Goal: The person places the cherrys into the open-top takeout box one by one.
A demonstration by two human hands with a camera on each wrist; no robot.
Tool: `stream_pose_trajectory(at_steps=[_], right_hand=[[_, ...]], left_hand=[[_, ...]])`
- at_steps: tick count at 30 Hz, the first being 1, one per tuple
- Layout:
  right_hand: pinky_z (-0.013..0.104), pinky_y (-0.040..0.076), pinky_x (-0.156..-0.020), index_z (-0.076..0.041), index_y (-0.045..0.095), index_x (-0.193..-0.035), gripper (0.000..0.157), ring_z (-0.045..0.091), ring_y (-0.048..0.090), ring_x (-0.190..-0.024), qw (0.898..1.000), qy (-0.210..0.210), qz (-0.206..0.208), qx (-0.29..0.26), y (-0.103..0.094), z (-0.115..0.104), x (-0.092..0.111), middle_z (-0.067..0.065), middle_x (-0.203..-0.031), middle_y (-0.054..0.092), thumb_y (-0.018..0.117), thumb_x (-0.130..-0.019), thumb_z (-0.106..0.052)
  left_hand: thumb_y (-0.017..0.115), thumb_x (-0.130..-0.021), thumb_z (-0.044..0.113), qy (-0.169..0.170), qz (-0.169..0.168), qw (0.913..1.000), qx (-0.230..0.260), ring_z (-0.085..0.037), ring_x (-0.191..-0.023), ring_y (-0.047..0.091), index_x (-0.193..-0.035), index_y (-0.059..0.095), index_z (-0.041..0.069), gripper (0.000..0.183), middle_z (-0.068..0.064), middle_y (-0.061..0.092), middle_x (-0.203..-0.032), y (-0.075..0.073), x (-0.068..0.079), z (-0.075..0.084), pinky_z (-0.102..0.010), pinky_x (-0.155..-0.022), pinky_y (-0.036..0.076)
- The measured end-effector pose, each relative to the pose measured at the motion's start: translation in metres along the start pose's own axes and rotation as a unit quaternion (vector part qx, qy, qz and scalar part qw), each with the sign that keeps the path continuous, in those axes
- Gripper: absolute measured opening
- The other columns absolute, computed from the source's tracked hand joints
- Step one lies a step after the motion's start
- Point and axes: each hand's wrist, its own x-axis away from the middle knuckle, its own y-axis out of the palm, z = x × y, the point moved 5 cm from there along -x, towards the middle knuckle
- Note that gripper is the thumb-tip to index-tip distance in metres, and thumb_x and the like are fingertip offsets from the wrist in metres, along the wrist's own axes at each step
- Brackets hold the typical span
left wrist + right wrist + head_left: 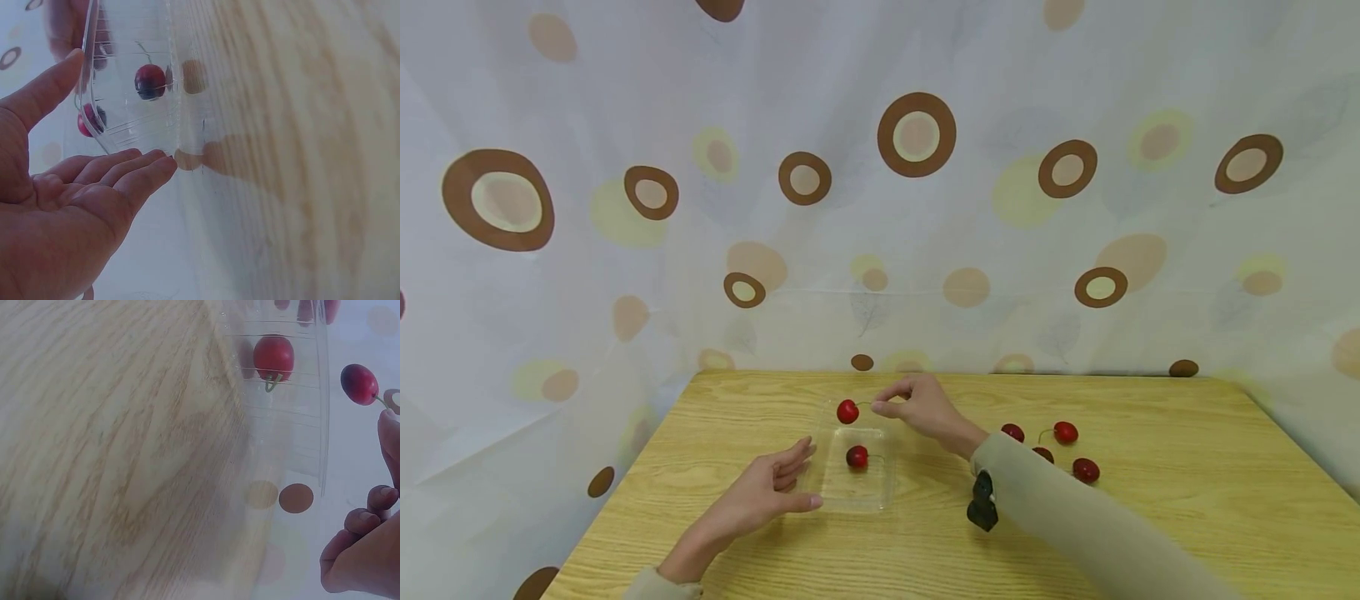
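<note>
My right hand [921, 406] pinches a cherry [847, 411] by its thin stem, above the far part of a clear plastic box [838, 492]. The right wrist view shows this cherry [359, 384] hanging outside the rim line, stem at the fingertips. Inside the box lies another cherry [857, 457], red with a dark side and a stem. My left hand [767, 492] is at the box's left side, fingers extended and thumb apart. In the left wrist view, its thumb is right at the rim of the clear box [94, 37] and its fingers lie along the wall.
Several cherries [1065, 432] lie on the wooden table [1210, 500] to the right, partly behind my right forearm. A black device [982, 502] is strapped at the right wrist. A patterned curtain [970, 225] hangs behind the table's far edge.
</note>
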Motion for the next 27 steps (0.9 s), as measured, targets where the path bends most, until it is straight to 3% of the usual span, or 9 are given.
stream_pose_trajectory(at_steps=[3, 7, 12, 17, 20, 27], right_hand=[[0.057, 0.046, -0.111, -0.006, 0.085, -0.1, 0.009, 0.036, 0.056, -0.127, 1.0, -0.008, -0.003, 0.001, 0.005, 0.0, -0.003, 0.009, -0.12, 0.066, 0.079, -0.097, -0.013], [0.053, 0.05, -0.104, -0.005, 0.085, -0.097, 0.009, 0.026, 0.058, -0.1, 1.0, -0.012, 0.002, 0.004, 0.011, 0.001, -0.007, 0.005, -0.099, 0.064, 0.08, -0.096, -0.012], [0.051, 0.051, -0.103, -0.008, 0.085, -0.094, 0.006, 0.018, 0.057, -0.094, 1.0, -0.009, 0.015, 0.014, 0.015, 0.005, -0.011, 0.002, -0.095, 0.063, 0.081, -0.095, -0.011], [0.037, 0.049, -0.084, -0.006, 0.085, -0.093, 0.005, 0.018, 0.049, -0.082, 0.999, -0.029, 0.019, 0.036, 0.02, 0.006, -0.014, 0.002, -0.09, 0.061, 0.082, -0.094, -0.01], [0.035, 0.043, -0.078, -0.006, 0.085, -0.093, 0.006, 0.019, 0.046, -0.08, 0.998, -0.032, 0.019, 0.048, 0.022, 0.008, -0.014, 0.003, -0.09, 0.06, 0.083, -0.093, -0.012], [0.049, 0.052, -0.095, -0.009, 0.086, -0.093, 0.007, 0.023, 0.058, -0.098, 0.998, -0.012, 0.025, 0.059, 0.024, 0.012, -0.016, 0.001, -0.095, 0.062, 0.083, -0.094, -0.016]], left_hand=[[0.077, -0.099, 0.019, -0.001, 0.0, 1.0, 0.0, -0.048, -0.15, 0.032, -0.165, 0.021, -0.005, 0.09, -0.027, 0.029, -0.167, 0.0, 0.0, 0.0, -0.057, -0.119, 0.035], [0.077, -0.1, 0.02, -0.002, 0.001, 1.0, -0.002, -0.048, -0.15, 0.032, -0.165, 0.021, -0.004, 0.09, -0.026, 0.029, -0.167, 0.0, 0.0, 0.0, -0.058, -0.119, 0.035], [0.077, -0.1, 0.019, -0.002, -0.002, 1.0, -0.001, -0.048, -0.15, 0.031, -0.165, 0.02, -0.005, 0.09, -0.027, 0.029, -0.167, 0.0, -0.001, 0.0, -0.058, -0.119, 0.034], [0.077, -0.099, 0.019, -0.005, -0.001, 1.0, 0.0, -0.048, -0.15, 0.032, -0.165, 0.021, -0.005, 0.09, -0.027, 0.029, -0.167, 0.0, -0.001, 0.0, -0.058, -0.119, 0.034], [0.078, -0.099, 0.019, -0.006, 0.001, 1.0, 0.0, -0.048, -0.15, 0.032, -0.165, 0.021, -0.005, 0.091, -0.027, 0.03, -0.166, 0.0, -0.001, -0.001, -0.057, -0.119, 0.035], [0.078, -0.099, 0.019, -0.004, 0.002, 1.0, -0.002, -0.047, -0.15, 0.032, -0.165, 0.021, -0.005, 0.09, -0.026, 0.03, -0.166, 0.0, -0.001, -0.001, -0.055, -0.118, 0.036]])
